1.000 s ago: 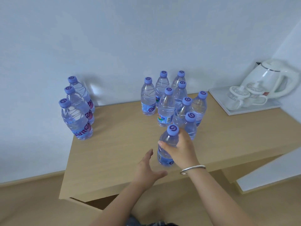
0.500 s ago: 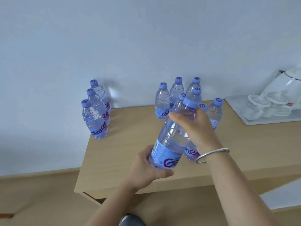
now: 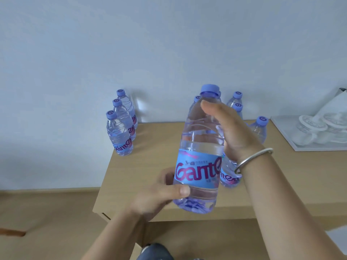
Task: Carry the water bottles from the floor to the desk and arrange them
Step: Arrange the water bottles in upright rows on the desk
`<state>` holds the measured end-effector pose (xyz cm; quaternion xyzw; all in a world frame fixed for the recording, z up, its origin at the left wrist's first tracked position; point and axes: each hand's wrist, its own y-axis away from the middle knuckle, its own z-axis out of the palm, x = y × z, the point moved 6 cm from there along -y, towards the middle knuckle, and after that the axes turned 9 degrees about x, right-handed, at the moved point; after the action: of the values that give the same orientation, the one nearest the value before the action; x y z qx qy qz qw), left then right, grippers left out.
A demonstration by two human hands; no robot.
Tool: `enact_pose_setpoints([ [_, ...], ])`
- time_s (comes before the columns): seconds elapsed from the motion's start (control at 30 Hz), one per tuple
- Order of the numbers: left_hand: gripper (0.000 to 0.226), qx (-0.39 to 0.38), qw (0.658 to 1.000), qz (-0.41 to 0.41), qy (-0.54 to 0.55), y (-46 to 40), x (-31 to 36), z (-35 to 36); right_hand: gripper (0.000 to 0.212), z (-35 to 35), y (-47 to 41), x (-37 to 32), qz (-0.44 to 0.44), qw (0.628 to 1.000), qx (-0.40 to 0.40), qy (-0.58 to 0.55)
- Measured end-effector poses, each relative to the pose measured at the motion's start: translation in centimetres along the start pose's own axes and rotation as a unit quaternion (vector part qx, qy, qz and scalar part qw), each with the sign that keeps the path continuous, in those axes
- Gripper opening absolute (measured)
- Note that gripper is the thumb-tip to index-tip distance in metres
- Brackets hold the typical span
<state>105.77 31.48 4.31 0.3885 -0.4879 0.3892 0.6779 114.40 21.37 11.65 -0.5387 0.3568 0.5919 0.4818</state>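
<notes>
A clear water bottle [image 3: 201,151] with a purple cap and blue label hangs upright above the front edge of the wooden desk [image 3: 150,166]. My left hand [image 3: 159,196] grips its lower part, thumb across the front. My right hand [image 3: 231,132], with a silver bangle at the wrist, holds its upper part from the right. Three bottles [image 3: 120,132] stand in a row at the desk's back left. Several more bottles [image 3: 260,128] stand clustered behind the held one, mostly hidden by it and my right hand.
A white tray [image 3: 293,139] with upturned lidded cups and a white kettle [image 3: 330,106] sits at the desk's back right. A pale wall runs behind the desk. Wooden floor lies to the left and below.
The bottle was lifted off the desk near the cluster by my right hand, my left hand took its base, and both brought it up and closer, from tilted to upright.
</notes>
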Motion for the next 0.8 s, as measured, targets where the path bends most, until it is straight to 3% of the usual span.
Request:
enact_pose_setpoints([
  [0.13,0.05,0.112,0.981,0.038,-0.154,0.0,1.5,-1.1,0.014,-0.5,-0.7,0.6,0.015,0.993,0.113,0.032],
  [0.23,0.051,0.158,0.971,0.038,-0.173,0.0,1.1,-1.1,0.018,-0.1,-1.0,0.6,0.03,0.989,0.122,0.08],
  [0.37,0.057,0.121,0.993,-0.002,-0.018,0.3,0.2,-1.0,0.045,0.0,-1.2,0.3,0.052,0.99,0.051,0.12],
  [0.43,0.058,0.092,0.995,-0.008,0.048,0.5,0.4,-0.9,0.047,-0.3,-1.0,0.8,0.091,0.992,0.01,0.092],
  [0.63,0.073,0.091,0.996,0.005,0.006,0.3,1.3,-2.5,0.041,0.6,-2.3,1.8,0.064,0.997,-0.011,0.034],
  [0.8,0.045,0.1,0.994,0.015,-0.036,0.4,1.7,-6.0,0.035,3.1,-4.3,2.6,0.059,0.997,-0.044,0.007],
])
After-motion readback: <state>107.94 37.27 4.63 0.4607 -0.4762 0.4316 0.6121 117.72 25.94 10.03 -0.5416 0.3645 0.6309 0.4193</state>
